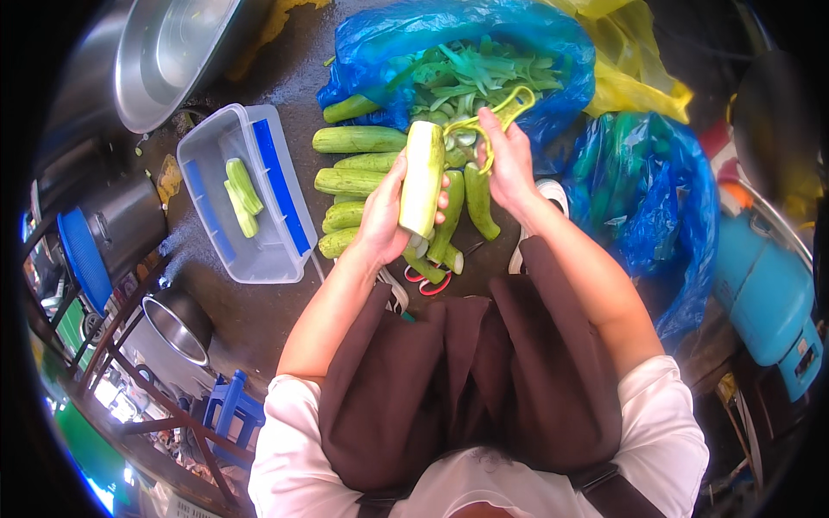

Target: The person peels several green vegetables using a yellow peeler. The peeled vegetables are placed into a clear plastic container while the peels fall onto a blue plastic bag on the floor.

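A thick, pale green gourd piece [422, 181] with cut ends is held upright in my left hand [386, 217], part of its skin darker along the right side. My right hand [508, 158] grips a yellow-green plastic peeler [518, 107], whose head is beside the gourd's upper right. Several unpeeled long gourds [359, 139] lie in a row left of my hands, and others [479, 204] lie below and between them. Green peelings [479, 71] fill an open blue plastic bag [382, 32] beyond my hands. Red-handled scissors [434, 283] lie near my feet, partly covered by gourds.
A clear plastic box [288, 259] holding pale peeled pieces [243, 194] stands at left. Beyond it are a large metal basin [175, 52] and pots [175, 324]. At right are another blue bag [647, 213], a yellow bag [622, 58] and a blue gas cylinder [767, 285].
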{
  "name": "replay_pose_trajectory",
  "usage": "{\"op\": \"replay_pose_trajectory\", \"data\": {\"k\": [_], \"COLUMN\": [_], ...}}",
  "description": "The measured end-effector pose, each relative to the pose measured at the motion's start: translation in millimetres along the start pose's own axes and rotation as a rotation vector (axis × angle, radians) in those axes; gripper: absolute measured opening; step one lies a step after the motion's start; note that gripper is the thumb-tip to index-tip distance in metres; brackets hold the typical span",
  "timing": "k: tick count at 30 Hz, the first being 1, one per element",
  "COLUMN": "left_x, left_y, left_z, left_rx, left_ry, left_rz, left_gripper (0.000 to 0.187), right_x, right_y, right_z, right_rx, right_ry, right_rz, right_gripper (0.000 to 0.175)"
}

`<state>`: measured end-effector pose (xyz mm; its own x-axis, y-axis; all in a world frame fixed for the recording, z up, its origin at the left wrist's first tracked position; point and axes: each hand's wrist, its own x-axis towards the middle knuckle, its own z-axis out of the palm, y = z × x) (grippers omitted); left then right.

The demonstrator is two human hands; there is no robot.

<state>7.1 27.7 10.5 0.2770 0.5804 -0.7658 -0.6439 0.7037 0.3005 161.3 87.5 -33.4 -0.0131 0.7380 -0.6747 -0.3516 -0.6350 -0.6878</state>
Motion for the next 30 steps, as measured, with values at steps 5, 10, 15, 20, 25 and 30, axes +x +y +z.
{"op": "replay_pose_trajectory", "data": {"k": [5,10,15,20,25,30], "left_x": [-1,2,2,-9,4,1], "left_y": [4,-2,-3,7,0,2], "left_z": [11,-3,-4,15,4,8], "left_rx": [0.020,-0.211,-0.256,-0.215,-0.086,0.046], "left_ry": [-0.065,-0.229,-0.194,-0.299,-0.079,-0.068], "left_rz": [-0.032,-0.111,-0.141,-0.162,-0.069,-0.058], "left_gripper": [0.045,0.046,0.050,0.054,0.048,0.050], "right_x": [13,24,-9,42,8,7], "right_y": [-12,1,2,-5,-7,-14], "right_z": [10,-21,9,-24,-9,7], "right_rx": [-0.261,-0.127,-0.233,-0.283,0.038,-0.270], "right_ry": [-0.194,0.121,-0.282,0.058,0.034,-0.142], "right_rz": [-0.296,0.158,-0.326,-0.110,-0.057,-0.371], "right_gripper": [0.031,0.028,0.026,0.027,0.026,0.031]}}
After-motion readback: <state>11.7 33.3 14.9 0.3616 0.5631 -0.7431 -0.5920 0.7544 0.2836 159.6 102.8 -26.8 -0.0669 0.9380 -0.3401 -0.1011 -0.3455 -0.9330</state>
